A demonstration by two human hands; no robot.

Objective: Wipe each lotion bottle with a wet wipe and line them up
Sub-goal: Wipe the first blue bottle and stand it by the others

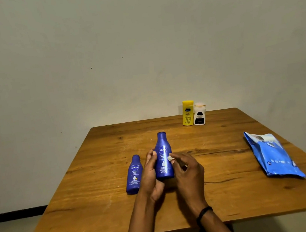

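Note:
My left hand (pixel 152 174) grips a large blue lotion bottle (pixel 163 156) upright near the middle of the wooden table (pixel 226 193). My right hand (pixel 187 171) pinches a small white wet wipe (pixel 170 158) against the bottle's right side. A smaller blue lotion bottle (pixel 133 174) stands just left of my left hand. At the table's far edge a yellow lotion bottle (pixel 187 112) and a white lotion bottle (pixel 199 113) stand side by side.
A blue pack of wet wipes (pixel 272 155) lies flat near the table's right edge. A plain wall rises right behind the table. A black band sits on my right wrist.

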